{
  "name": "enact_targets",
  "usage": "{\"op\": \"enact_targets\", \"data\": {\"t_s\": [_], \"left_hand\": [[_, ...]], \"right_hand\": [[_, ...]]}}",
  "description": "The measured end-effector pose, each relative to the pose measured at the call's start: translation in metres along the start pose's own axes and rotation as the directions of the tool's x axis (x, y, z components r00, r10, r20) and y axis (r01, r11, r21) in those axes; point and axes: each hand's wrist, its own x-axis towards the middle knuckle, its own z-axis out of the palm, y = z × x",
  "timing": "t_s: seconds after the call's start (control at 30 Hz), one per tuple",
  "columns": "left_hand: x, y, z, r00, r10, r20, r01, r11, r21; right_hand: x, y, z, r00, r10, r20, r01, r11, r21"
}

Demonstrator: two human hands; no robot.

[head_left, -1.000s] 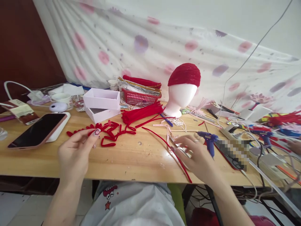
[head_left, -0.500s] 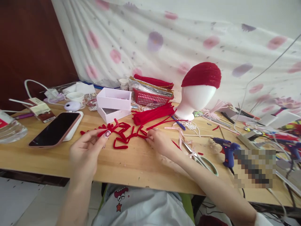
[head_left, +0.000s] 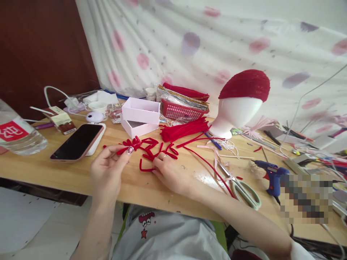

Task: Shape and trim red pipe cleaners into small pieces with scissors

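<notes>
Jutting from the left hand (head_left: 107, 166), a red looped cluster (head_left: 136, 142)

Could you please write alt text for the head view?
A person's left hand pinches looped red stems; the right hand is at bent red pieces on a wooden table. Behind stands a red-topped white mannequin head; scissors and a blue glue gun lie to the right.

Single head-worn view, facing forward and down, near above the wooden table (head_left: 143, 186)
</notes>
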Motion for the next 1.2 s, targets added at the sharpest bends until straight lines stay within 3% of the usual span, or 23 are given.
{"op": "enact_targets", "data": {"t_s": [0.07,0.23,0.37,0.5,0.67,0.77,0.97,1.2], "left_hand": [[0.001,0.000,-0.001,0.999,0.029,0.022,-0.028,0.998,-0.049],[-0.003,-0.003,0.002,0.997,-0.011,0.077,0.014,0.999,-0.039],[-0.012,-0.008,0.011,0.980,-0.094,0.175,0.088,0.995,0.044],[-0.025,-0.010,0.024,0.947,-0.180,0.268,0.166,0.983,0.074],[-0.038,-0.013,0.034,0.903,-0.230,0.362,0.216,0.973,0.081],[-0.042,-0.015,0.037,0.899,-0.232,0.371,0.216,0.973,0.083],[-0.046,-0.017,0.040,0.896,-0.202,0.394,0.180,0.979,0.093],[-0.046,-0.019,0.034,0.869,-0.228,0.440,0.159,0.969,0.188]], "right_hand": [[-0.012,0.005,-0.012,1.000,0.017,0.005,-0.017,0.999,0.028],[-0.046,0.037,-0.046,0.991,0.133,0.000,-0.125,0.931,0.343],[-0.065,0.071,-0.048,0.974,0.214,-0.069,-0.157,0.867,0.473],[-0.079,0.089,-0.042,0.947,0.316,-0.057,-0.231,0.793,0.563],[-0.092,0.094,-0.043,0.959,0.277,-0.061,-0.198,0.807,0.557],[-0.099,0.093,-0.042,0.960,0.261,-0.104,-0.176,0.847,0.501],[-0.104,0.084,-0.051,0.918,0.319,-0.234,-0.170,0.852,0.495],[-0.102,0.075,-0.072,0.925,0.129,-0.358,-0.022,0.957,0.289]]}}
